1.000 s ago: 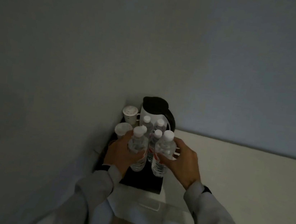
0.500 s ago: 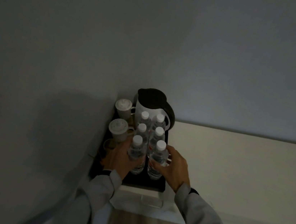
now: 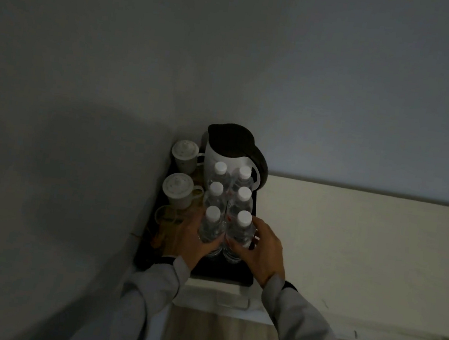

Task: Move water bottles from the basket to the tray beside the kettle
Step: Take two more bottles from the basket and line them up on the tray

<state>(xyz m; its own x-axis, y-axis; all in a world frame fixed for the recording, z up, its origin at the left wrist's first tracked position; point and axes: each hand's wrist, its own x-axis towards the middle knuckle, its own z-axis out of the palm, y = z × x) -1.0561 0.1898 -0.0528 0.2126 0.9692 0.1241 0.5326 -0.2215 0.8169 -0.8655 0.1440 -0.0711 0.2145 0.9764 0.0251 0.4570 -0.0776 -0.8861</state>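
Observation:
Several clear water bottles with white caps stand in two rows on the black tray (image 3: 221, 273), in front of the white kettle (image 3: 227, 160) with its dark lid. My left hand (image 3: 188, 240) wraps the near left bottle (image 3: 211, 226). My right hand (image 3: 262, 250) wraps the near right bottle (image 3: 240, 233). Both near bottles stand upright on the tray, touching each other. The basket is out of view.
Two lidded white cups (image 3: 184, 154) (image 3: 178, 189) and a glass (image 3: 166, 215) stand on the tray's left side against the grey wall. The tray sits in the corner of a white counter (image 3: 350, 243). Wood floor (image 3: 210, 336) lies below.
Both hands have lowered the two near bottles onto the tray behind the earlier rows. The camera tilted down, so the tray and counter show more fully.

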